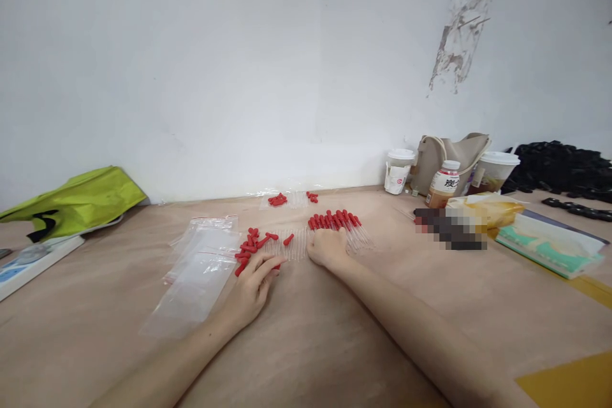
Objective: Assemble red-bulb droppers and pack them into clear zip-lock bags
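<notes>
My left hand [252,285] is closed, with its fingertips curled around a red rubber bulb [276,266] that partly shows. Loose red rubber bulbs [248,246] lie in a small heap just beyond it. Clear glass dropper tubes [297,243] lie side by side between my hands, and a single bulb [288,240] rests on them. My right hand [329,247] is closed at the right end of these tubes; its fingertips are turned away, so what they hold is hidden. Beyond and right of it, droppers with red bulbs [337,219] lie in a slanted row.
Clear zip bags [203,274] lie left of the bulbs. More bulbs [277,200] and tubes lie near the wall. At right stand a cup [399,172], a bottle [444,183], a bag [421,162] and a tissue pack [549,245]. A power strip [41,271] lies far left.
</notes>
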`<act>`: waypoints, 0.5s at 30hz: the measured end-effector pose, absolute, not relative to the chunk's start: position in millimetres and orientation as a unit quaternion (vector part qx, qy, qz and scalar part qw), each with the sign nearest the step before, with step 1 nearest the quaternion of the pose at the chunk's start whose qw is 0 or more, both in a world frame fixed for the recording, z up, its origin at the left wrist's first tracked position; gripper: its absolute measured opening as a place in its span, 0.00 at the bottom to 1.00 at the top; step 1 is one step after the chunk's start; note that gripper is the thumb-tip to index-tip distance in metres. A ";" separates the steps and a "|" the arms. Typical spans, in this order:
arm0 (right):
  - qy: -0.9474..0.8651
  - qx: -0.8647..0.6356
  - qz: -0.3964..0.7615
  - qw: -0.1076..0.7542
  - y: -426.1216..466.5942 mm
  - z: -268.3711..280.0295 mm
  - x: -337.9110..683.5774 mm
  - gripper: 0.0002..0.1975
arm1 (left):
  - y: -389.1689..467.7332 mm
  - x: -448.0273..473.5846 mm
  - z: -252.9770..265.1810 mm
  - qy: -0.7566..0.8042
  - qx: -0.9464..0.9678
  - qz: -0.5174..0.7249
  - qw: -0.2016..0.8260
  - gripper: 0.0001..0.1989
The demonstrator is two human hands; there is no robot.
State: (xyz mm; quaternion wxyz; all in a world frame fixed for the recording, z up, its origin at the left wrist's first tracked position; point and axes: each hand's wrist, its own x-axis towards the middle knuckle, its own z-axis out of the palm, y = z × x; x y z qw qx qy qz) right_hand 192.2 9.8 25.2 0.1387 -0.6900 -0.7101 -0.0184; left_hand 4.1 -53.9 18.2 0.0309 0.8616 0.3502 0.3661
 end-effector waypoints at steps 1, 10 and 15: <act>-0.712 -0.689 -0.017 0.133 10.2 25.5 190.4 0.11 | -55.9 6.1 20.2 0.359 0.855 0.370 0.049 0.13; -0.735 -0.665 -0.032 0.129 -3.7 30.5 192.1 0.10 | -62.1 13.6 25.5 0.420 0.823 0.350 0.157 0.07; -0.806 -0.538 -0.024 0.245 -27.0 24.1 232.9 0.11 | -58.9 13.4 20.8 0.452 0.798 0.371 0.147 0.08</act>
